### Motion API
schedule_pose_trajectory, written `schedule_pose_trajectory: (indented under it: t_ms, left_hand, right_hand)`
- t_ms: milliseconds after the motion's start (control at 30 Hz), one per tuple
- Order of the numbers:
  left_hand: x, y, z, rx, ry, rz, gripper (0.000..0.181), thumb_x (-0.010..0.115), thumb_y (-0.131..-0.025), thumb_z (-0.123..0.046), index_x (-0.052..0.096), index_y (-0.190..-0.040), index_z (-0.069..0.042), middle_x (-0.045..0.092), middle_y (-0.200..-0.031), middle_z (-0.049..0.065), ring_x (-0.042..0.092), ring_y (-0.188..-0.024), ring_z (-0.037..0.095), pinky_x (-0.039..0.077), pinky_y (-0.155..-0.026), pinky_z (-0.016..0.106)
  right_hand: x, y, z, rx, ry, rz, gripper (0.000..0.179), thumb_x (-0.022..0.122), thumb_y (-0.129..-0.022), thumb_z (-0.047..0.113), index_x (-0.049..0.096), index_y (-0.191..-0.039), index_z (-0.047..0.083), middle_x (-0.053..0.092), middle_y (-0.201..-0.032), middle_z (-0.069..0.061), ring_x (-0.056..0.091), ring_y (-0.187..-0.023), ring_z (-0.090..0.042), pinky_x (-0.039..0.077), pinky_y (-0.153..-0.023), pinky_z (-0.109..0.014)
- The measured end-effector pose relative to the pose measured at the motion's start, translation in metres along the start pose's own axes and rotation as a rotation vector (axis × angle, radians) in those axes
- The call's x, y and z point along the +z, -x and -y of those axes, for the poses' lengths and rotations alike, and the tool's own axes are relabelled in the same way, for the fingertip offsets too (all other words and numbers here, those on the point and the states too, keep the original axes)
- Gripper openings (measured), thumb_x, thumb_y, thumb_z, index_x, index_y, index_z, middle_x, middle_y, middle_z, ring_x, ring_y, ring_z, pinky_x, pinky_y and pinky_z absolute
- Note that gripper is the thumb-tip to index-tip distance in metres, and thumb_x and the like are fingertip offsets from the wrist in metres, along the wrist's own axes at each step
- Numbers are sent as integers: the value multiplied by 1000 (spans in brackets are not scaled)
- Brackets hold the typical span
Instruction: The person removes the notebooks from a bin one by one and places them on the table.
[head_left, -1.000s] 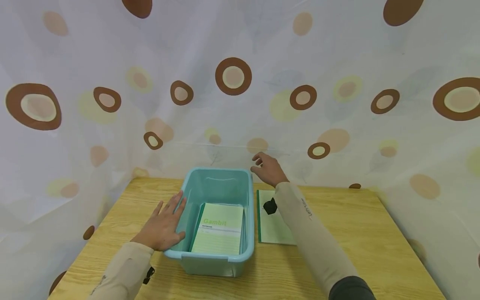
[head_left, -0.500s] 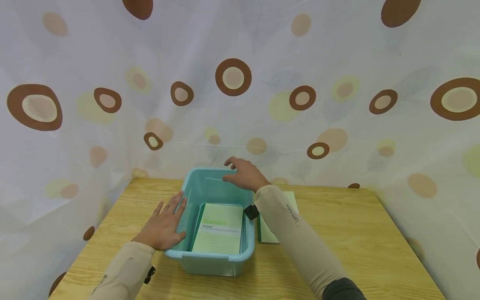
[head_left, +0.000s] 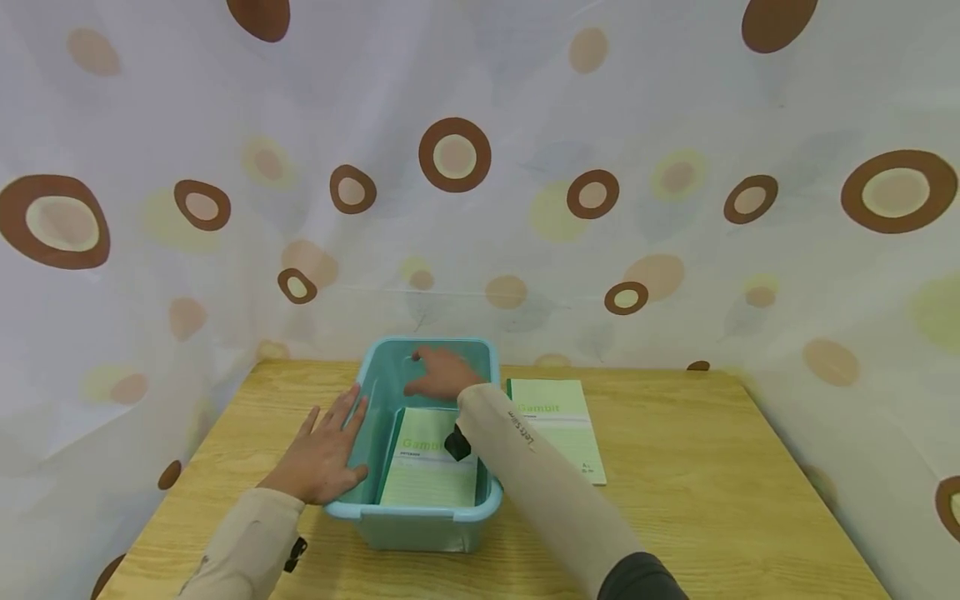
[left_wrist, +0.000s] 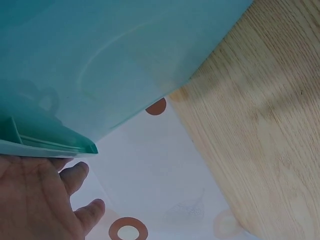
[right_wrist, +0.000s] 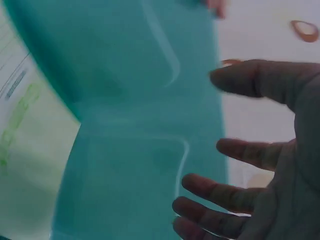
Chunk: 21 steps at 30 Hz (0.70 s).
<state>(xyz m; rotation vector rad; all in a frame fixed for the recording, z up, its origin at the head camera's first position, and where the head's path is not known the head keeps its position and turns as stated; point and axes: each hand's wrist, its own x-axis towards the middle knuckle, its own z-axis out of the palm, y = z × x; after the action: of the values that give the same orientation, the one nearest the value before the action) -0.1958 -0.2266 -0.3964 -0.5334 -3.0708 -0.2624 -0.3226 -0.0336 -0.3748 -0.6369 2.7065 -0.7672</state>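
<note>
A light blue plastic bin (head_left: 416, 531) stands on the table. Inside it lies a pale green notebook marked Gambit (head_left: 422, 483), with a dark green spine, partly covered by the right wrist's strap. My left hand (head_left: 318, 458) rests along the bin's left rim, fingers spread; the left wrist view shows that hand (left_wrist: 40, 200) at the rim. Over the far part of the bin is my right hand (head_left: 444, 373), holding nothing. In the right wrist view this hand (right_wrist: 302, 165) has its fingers and thumb apart, in front of the bin's inner wall (right_wrist: 125, 175).
To the right of the bin, a second Gambit notebook (head_left: 562, 425) lies flat on the wooden table (head_left: 690, 475), partly under the right sleeve in view. A white curtain (head_left: 525, 100) with brown and beige dots hangs behind the table and at its sides.
My right hand has moved left and down, from beyond the bin's right far corner to over its inside. More of the notebook on the table shows. My left hand has stayed on the rim.
</note>
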Motion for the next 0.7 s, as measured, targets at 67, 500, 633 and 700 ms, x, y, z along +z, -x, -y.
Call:
schedule_pose_trajectory:
  t_ms: [67,500,633,700]
  left_hand:
    - [0,0,-1,-1,3,-6,84,64,-84,-29,25,-148,8,14,-158,23,17,-144,41,14,-110,65]
    - [3,0,1,5,13,-26,83,65,-83,-28,27,-148,9,16,-157,23,19,-143,41,15,-110,65]
    - [2,1,0,8,14,-37,83,65,-82,-28,28,-147,8,17,-157,23,20,-143,41,16,-109,66]
    - [2,2,-1,8,15,-32,83,65,-82,-28,28,-148,8,17,-157,23,20,-143,41,16,-110,66]
  right_hand:
    - [5,-2,1,21,6,2,63,67,-86,37,47,-141,15,51,-140,-9,50,-124,-28,45,-98,-45]
    - [36,-21,0,179,118,-15,76,69,-83,44,38,-149,22,34,-152,-14,33,-138,-37,29,-109,-54]
    - [47,-26,-1,228,140,-11,86,73,-80,47,33,-151,20,33,-152,-16,30,-139,-37,30,-109,-54]
    - [54,-27,-2,258,133,14,92,74,-79,48,27,-153,19,31,-153,-17,30,-140,-36,32,-109,-53]
